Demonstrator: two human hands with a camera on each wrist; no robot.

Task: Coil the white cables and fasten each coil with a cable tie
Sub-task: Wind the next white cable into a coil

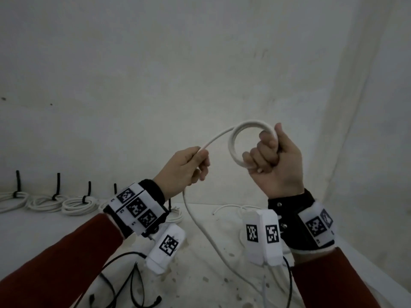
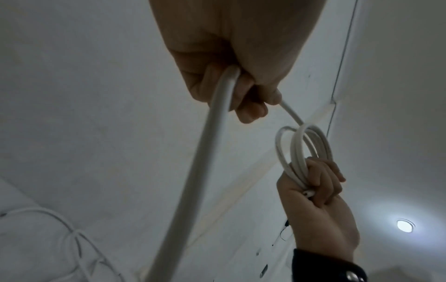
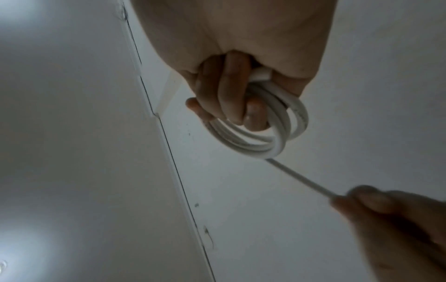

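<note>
My right hand (image 1: 270, 155) is raised above the table and grips a small coil of white cable (image 1: 235, 138) with several loops; the coil (image 3: 265, 137) stands up out of its fist, and the coil (image 2: 301, 145) shows in the left wrist view too. The free run of the same cable (image 1: 218, 136) leads left into my left hand (image 1: 191, 165), whose fingers are curled round it. From there the cable (image 2: 193, 181) hangs down to the table (image 1: 44, 227). The cable's end is tucked in the right fist.
Several finished white coils (image 1: 75, 205), each bound with a black tie (image 1: 85, 197), lie in a row along the wall at left. Loose black ties (image 1: 133, 283) lie at the table's front. More loose white cable (image 1: 231, 207) lies at the back right. A bare wall stands behind.
</note>
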